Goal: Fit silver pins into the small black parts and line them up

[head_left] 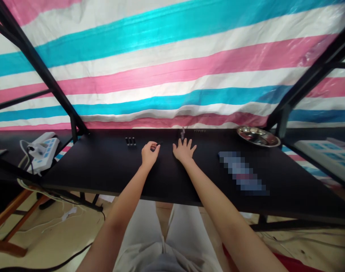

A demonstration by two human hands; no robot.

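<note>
My left hand (149, 154) is closed in a pinch just above the black table. A small dark piece (160, 143) shows at its fingertips, too dark against the tabletop to name. My right hand (184, 150) lies palm down with its fingers spread and seems to hold nothing. Just beyond its fingertips is a small cluster of purplish, shiny bits (183, 133). Three short black cylinders with pale ends (130, 141) stand in a row left of my left hand. A line of tiny pale pieces (199, 130) runs along the table's back edge.
A round steel tray (259, 144) sits at the back right. A blurred-out flat object (243, 173) lies right of my right arm. Black frame posts (52, 86) rise at both ends of the table (104, 166), with a striped sheet (161, 77) behind. A white power strip (44, 153) is at left.
</note>
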